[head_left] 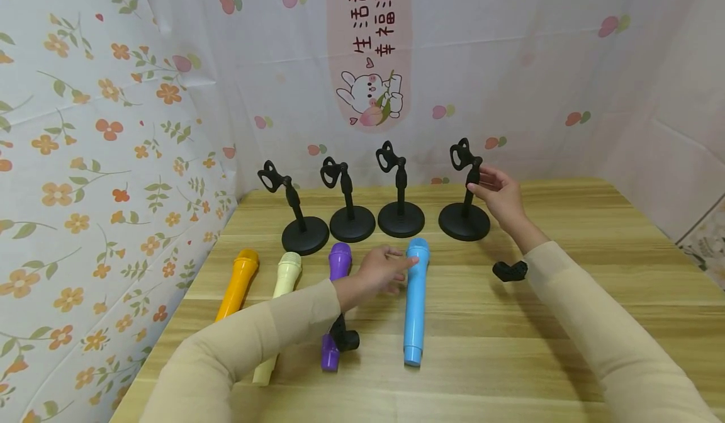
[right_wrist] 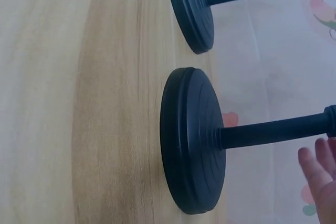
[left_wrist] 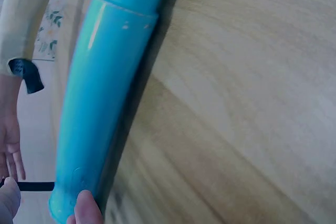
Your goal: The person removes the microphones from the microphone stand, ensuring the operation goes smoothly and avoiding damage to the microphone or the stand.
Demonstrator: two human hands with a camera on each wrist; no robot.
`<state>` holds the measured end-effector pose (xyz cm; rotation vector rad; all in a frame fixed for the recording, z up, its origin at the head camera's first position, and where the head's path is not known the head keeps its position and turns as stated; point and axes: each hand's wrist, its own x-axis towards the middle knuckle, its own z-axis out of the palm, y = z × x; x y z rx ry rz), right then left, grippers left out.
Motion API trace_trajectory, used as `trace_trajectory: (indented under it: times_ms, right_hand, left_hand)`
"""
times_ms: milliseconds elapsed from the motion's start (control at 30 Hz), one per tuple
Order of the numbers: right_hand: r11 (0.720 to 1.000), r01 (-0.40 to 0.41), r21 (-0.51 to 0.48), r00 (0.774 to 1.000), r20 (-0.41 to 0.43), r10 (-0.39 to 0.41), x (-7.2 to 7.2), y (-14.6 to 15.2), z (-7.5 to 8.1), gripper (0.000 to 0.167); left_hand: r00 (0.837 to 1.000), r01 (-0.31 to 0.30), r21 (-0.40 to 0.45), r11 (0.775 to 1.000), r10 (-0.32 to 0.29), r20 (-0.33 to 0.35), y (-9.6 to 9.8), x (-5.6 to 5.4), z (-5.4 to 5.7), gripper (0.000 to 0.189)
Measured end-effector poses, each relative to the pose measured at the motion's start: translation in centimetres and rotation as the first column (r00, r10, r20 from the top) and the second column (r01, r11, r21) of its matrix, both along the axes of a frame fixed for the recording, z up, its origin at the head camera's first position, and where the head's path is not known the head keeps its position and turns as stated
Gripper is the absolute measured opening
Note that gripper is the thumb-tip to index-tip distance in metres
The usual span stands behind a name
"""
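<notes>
A light blue microphone (head_left: 416, 297) lies lengthwise on the table. My left hand (head_left: 382, 270) reaches its head end from the left; in the left wrist view a fingertip (left_wrist: 87, 208) overlaps that end, and the thumb (left_wrist: 9, 198) stays apart from it. At the rightmost black microphone stand (head_left: 464, 221), my right hand (head_left: 501, 199) is beside the upper pole, fingers extended around it. The right wrist view shows these fingers (right_wrist: 315, 169) just beside the pole (right_wrist: 273, 132); whether they touch it, I cannot tell. The stand's clip (head_left: 463, 153) holds nothing.
Left of the blue microphone lie a purple microphone (head_left: 340, 259), a cream microphone (head_left: 287, 275) and an orange microphone (head_left: 238, 284). Three more black stands (head_left: 306, 237) (head_left: 352, 225) (head_left: 401, 220) stand along the back, before a printed cloth (head_left: 283, 95). My left sleeve partly covers the cream and orange microphones.
</notes>
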<state>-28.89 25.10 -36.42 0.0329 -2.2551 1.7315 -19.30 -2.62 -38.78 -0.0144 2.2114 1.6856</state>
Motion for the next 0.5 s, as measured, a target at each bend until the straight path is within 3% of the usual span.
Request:
trace_trajectory:
  times_ms: [300,500]
  right_hand:
    - [0.997,-0.017,0.073,0.999,0.042,0.014,1.7,0.1,0.3,0.057]
    - [0.991,-0.048,0.123,0.997,0.06,0.041,3.0,0.2,0.2,0.06]
  left_hand:
    - [0.997,0.039,0.069,0.997,-0.034,-0.07,-1.1,-0.5,1.2,0.054]
    - [0.995,0.007,0.064,0.998,-0.001,-0.097,-1.7,-0.8,2.0,0.051]
